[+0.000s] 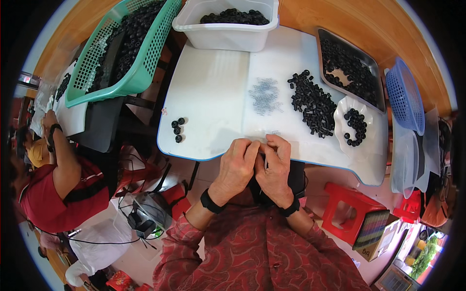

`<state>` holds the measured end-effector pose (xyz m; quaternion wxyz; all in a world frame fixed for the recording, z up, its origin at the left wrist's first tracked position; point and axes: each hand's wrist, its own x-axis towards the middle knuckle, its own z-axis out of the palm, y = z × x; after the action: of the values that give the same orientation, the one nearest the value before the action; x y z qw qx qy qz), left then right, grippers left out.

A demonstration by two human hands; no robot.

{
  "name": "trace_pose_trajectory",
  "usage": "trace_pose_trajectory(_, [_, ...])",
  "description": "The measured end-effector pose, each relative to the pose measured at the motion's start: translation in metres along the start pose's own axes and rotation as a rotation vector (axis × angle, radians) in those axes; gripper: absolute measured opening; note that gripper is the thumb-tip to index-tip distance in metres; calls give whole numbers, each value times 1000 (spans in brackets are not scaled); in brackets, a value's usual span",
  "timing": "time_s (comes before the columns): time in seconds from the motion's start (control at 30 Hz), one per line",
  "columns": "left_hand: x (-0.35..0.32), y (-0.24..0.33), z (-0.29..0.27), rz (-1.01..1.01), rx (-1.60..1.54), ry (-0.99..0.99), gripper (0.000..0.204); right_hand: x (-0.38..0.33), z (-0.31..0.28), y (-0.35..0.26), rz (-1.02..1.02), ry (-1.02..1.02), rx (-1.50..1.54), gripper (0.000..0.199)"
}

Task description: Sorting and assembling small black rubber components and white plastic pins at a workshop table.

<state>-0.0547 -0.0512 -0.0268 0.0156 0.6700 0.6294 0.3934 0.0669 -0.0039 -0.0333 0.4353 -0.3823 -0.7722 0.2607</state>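
My left hand (236, 166) and my right hand (274, 169) meet at the near edge of the white table (206, 92). Thumbs and fingertips of both hands are pinched together, and whatever lies between them is too small or hidden to make out. On the tabletop to the left sit several small black ring-like parts (177, 131). A loose pile of short black pieces (311, 106) lies to the right, past my right hand. Beside it, a white scalloped dish (342, 138) holds several round black parts (358, 127).
A metal tray (381, 89) of black parts is at the far right, with a blue basket (405, 97) beyond. A white tub (223, 39) and a green basket (138, 75) hold more parts. Another person (63, 189) works at left. A red stool (342, 228) stands at right.
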Motion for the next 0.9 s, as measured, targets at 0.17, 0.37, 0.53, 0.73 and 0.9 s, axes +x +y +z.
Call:
trace_pose_trajectory(0.17, [-1,-1,1,-100,-79,79,40,3,2,-3,18,-6,-26,24])
trace_pose_trajectory(0.37, [0,-2,-1,-159,-166,88,39,7,2,-4,7,-26,-39,25])
trace_pose_trajectory(0.53, [0,-3,-3,-219,-241,100,32,3,5,-2,12,-16,-19,24])
trace_pose_trajectory(0.73, [3,-1,-12,-511,-706,39,25,2,-4,-4,102,-19,147,18])
trace_pose_trajectory(0.9, [3,4,-21,-638,-986,19,24,11,-19,-17,110,-45,228,17])
